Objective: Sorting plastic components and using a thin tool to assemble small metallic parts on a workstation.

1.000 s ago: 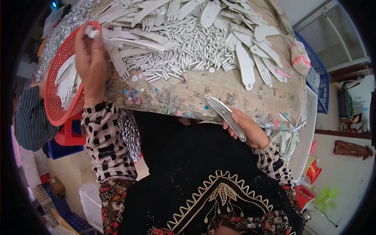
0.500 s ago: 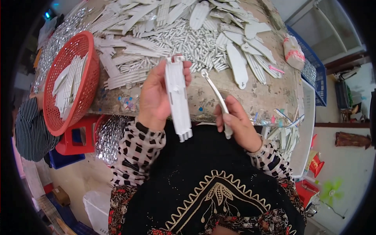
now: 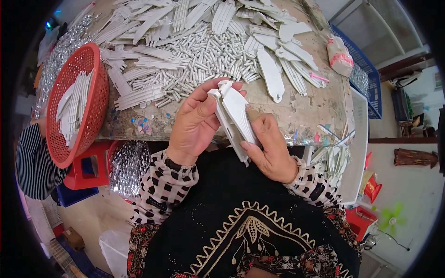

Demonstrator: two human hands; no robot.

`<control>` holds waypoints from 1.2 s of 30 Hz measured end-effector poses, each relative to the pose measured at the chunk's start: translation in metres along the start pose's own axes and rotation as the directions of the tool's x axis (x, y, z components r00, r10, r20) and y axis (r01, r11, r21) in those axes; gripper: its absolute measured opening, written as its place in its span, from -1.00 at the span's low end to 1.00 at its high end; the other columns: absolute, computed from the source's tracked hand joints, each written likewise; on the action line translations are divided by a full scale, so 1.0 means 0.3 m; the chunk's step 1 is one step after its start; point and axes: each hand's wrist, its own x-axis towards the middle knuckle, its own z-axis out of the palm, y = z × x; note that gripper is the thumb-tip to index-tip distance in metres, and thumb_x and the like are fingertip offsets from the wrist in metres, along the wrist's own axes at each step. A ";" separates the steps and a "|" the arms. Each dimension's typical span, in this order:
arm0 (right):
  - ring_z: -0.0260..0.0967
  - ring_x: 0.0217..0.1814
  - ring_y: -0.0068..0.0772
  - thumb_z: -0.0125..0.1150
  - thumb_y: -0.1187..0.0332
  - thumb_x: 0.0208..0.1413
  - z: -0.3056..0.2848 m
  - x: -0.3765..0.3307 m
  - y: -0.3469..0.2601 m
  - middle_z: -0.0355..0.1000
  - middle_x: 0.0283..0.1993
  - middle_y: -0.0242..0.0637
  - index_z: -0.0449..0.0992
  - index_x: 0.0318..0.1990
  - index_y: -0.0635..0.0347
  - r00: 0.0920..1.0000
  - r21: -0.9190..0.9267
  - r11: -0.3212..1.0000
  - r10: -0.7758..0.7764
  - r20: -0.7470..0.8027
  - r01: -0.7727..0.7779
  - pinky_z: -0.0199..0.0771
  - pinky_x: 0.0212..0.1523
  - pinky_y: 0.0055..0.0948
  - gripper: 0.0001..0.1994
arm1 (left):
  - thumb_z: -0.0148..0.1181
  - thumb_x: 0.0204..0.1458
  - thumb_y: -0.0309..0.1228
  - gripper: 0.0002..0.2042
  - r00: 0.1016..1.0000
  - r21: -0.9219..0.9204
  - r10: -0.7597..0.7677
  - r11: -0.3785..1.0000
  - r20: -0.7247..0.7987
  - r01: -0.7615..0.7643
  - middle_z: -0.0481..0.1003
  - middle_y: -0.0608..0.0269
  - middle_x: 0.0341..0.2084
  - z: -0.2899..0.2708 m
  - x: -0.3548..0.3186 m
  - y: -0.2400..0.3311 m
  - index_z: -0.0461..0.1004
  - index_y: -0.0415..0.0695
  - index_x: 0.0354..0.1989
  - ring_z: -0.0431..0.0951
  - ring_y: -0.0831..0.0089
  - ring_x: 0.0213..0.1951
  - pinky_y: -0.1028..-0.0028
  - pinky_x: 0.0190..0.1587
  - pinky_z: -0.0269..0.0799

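The desk (image 3: 320, 106), worn and brown, bore a heap of white pegs (image 3: 208, 55) near its middle. A white bin (image 3: 361, 139) stood off the desk's edge to the right of the pegs, with white parts in its lower portion. Loose panels (image 3: 155, 21), also white, lay piled beyond the pegs and to both sides of them. A blue crate (image 3: 381, 88) was well to the right of the pegs, and a red basket (image 3: 96, 90), tilted and holding more panels, was to their left. A red stool (image 3: 76, 176) sat below the basket, to the left of the pegs and nearer the person.

The left hand (image 3: 192, 129) was just on the person's side of the pegs, partly closed, its thumb and fingers gripping a flat panel (image 3: 224, 121) near the upper end. The right hand (image 3: 271, 150), to its right, was pinching a ribbed panel (image 3: 241, 113) along the lower half. These two panels met at their upper ends and spread apart below; whether they were joined could not be told. A white bag (image 3: 340, 58) with red marks rested to the right of the pegs, and a small pink stick (image 3: 319, 77) lay between the two.
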 end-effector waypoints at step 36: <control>0.29 -0.16 -0.21 0.25 0.41 0.04 -0.175 0.143 -0.057 0.34 -0.20 -0.22 0.49 -0.13 0.24 0.960 -0.144 0.949 -0.275 0.051 0.279 0.29 -0.16 -0.36 -0.77 | -0.03 0.07 -0.70 -0.13 0.949 0.726 -0.287 0.680 0.131 0.105 0.33 0.12 0.05 0.100 -0.033 0.021 -0.50 -0.07 0.42 0.36 0.55 -0.01 0.58 0.05 0.24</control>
